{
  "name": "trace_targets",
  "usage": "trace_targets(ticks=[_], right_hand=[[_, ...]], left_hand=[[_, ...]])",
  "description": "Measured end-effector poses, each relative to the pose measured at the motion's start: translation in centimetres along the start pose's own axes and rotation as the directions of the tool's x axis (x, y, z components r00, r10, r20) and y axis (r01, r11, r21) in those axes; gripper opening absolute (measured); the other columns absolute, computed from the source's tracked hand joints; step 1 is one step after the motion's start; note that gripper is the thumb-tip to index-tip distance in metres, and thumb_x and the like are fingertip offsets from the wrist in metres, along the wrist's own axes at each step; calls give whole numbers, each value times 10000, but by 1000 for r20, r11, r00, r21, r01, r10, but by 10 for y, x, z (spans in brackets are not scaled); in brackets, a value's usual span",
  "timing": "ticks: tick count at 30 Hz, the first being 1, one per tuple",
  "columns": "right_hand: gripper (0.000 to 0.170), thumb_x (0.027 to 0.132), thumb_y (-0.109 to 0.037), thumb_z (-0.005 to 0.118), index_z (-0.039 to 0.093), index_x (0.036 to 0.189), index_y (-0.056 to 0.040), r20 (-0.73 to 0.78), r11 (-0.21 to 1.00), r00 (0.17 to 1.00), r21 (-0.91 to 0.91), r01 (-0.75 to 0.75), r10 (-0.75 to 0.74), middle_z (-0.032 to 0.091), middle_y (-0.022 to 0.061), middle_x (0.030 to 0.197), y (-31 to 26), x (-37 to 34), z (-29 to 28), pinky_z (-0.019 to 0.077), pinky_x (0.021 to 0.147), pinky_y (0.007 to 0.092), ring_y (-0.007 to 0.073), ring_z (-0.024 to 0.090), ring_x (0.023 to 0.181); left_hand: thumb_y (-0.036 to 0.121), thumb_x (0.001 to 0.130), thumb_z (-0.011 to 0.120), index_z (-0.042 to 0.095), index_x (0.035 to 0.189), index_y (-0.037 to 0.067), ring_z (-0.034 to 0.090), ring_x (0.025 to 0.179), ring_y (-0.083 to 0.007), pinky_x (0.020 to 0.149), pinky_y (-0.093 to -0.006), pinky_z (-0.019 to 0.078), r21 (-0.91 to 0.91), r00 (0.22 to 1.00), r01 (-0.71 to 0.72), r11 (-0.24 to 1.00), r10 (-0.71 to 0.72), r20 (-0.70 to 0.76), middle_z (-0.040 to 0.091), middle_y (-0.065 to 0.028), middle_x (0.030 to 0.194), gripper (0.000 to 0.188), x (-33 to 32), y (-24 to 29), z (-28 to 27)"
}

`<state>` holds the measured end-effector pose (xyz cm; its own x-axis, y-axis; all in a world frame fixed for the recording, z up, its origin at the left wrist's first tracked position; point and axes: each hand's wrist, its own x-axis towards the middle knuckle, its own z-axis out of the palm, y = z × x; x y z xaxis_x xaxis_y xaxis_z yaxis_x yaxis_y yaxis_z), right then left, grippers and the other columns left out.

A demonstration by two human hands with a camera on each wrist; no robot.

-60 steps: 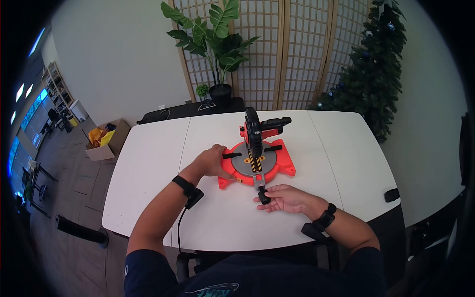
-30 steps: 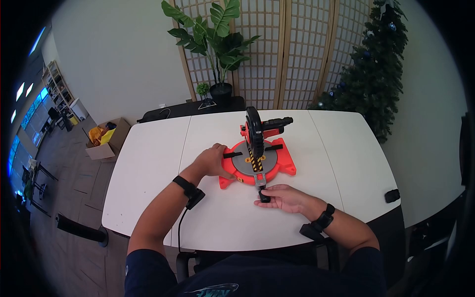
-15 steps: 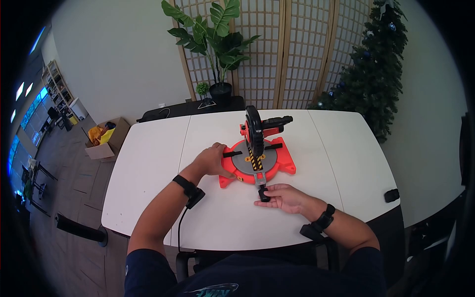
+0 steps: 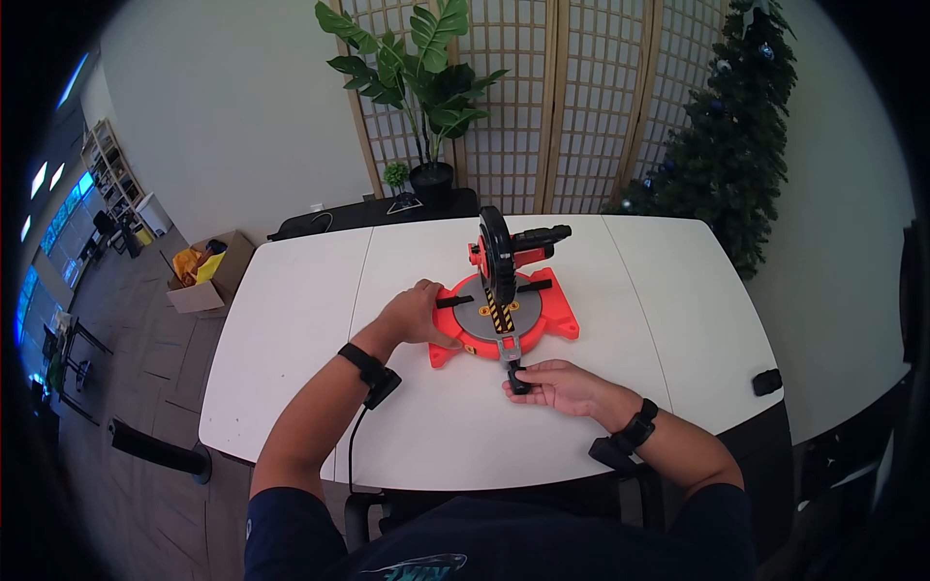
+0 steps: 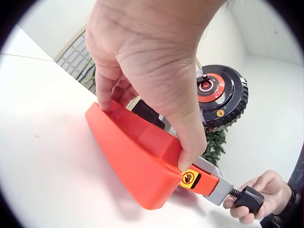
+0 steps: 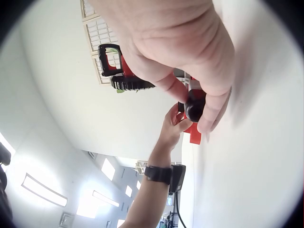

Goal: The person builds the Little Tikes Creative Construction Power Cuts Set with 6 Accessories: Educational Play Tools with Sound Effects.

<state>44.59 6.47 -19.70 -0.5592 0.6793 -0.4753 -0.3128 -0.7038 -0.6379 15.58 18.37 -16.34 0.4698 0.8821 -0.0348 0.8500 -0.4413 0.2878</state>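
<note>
An orange-red toy miter saw [image 4: 558,308] stands on the white table, its grey round turntable [image 4: 528,315] in the middle. The black blade guard [image 4: 498,257] rises above a yellow-and-black striped slot. My left hand [image 4: 414,315] grips the left end of the base, thumb at the front and fingers over the far side. At the front, my right hand [image 4: 567,387] pinches a black knob [image 5: 251,199] between thumb and fingers. In the left wrist view, a threaded screw [image 5: 235,193] shows between the knob and the grey arm. The right wrist view shows the knob's rounded end [image 6: 194,111].
A small black object [image 4: 766,382] lies near the table's right edge. A cable [image 4: 351,445] runs down from the left wrist camera. Behind the table are a potted plant [image 4: 432,182], a folding screen [image 4: 591,116] and a decorated tree [image 4: 717,165]. An open cardboard box [image 4: 231,276] stands at the left.
My right fingers have shifted around the knob, and the knob has turned a little. My left hand and the saw have stayed in place.
</note>
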Motion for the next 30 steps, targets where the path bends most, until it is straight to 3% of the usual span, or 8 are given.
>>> trace_targets(ticks=[4, 6, 10, 16, 22, 24, 28, 30], right_hand=[[241, 989, -17, 578, 501, 1166, 127, -72, 996, 995, -60, 61, -65, 603, 223, 1167, 6, 0, 2, 523, 1073, 414, 369, 639, 1170], [244, 986, -23, 592, 498, 1165, 112, -103, 999, 994, 22, 37, -35, 597, 211, 1173, 1, -6, 9, 529, 1067, 410, 362, 641, 1168], [261, 969, 5, 608, 486, 1184, 89, -5, 996, 1000, 90, 9, -9, 574, 191, 1179, 1, 0, -2, 530, 1068, 406, 379, 635, 1172], [246, 987, 5, 561, 476, 1200, 91, -103, 998, 993, 25, 52, -49, 598, 224, 1183, 4, -1, 6, 520, 1072, 448, 411, 628, 1174], [251, 994, 0, 552, 453, 1211, 80, 55, 994, 998, 103, 34, -40, 586, 223, 1187, 2, 2, -2, 518, 1076, 444, 406, 633, 1167], [232, 1000, -2, 528, 450, 1203, 79, -107, 996, 990, -13, 91, -92, 592, 237, 1183, 4, -1, 8, 523, 1066, 458, 419, 635, 1160], [246, 989, -13, 570, 457, 1193, 68, -107, 997, 992, 30, 64, -61, 593, 222, 1179, 1, -1, 2, 531, 1057, 450, 405, 644, 1148], [267, 967, -10, 617, 463, 1175, 54, 34, 995, 999, 93, 29, -32, 587, 198, 1168, -2, 0, -3, 547, 1039, 428, 391, 648, 1147]], left_hand=[[606, 486, 883, 516, 1327, -66, 645, 1097, -349, 944, -382, 533, 1, 1000, -2, 1000, 2, -3, 583, -212, 1271, 1138, 1, -1, 1], [606, 486, 883, 513, 1330, -67, 643, 1102, -348, 946, -381, 533, 1, 1000, 5, 1000, -5, 10, 581, -214, 1275, 1141, 0, 1, -1], [607, 487, 883, 510, 1335, -68, 641, 1111, -347, 952, -380, 531, 7, 999, 28, 1000, -28, 35, 577, -218, 1285, 1146, 0, 3, -3], [625, 498, 867, 486, 1362, -64, 634, 1134, -353, 980, -387, 525, 22, 998, 27, 999, -28, 48, 556, -217, 1325, 1169, 2, 3, -3], [625, 497, 866, 486, 1364, -72, 627, 1149, -351, 982, -388, 522, 20, 996, 49, 999, -50, 70, 560, -218, 1325, 1176, 0, 7, -7], [624, 496, 870, 501, 1346, -69, 634, 1131, -346, 965, -382, 527, 24, 998, 34, 999, -35, 46, 572, -215, 1299, 1158, 1, 4, -3], [625, 491, 873, 516, 1327, -68, 641, 1112, -342, 948, -377, 533, 18, 999, 20, 1000, -21, 29, 584, -214, 1273, 1142, 1, 2, -3], [625, 489, 873, 515, 1327, -69, 642, 1111, -344, 948, -378, 532, 19, 1000, 16, 1000, -17, 26, 584, -215, 1273, 1145, 1, 2, -3]])
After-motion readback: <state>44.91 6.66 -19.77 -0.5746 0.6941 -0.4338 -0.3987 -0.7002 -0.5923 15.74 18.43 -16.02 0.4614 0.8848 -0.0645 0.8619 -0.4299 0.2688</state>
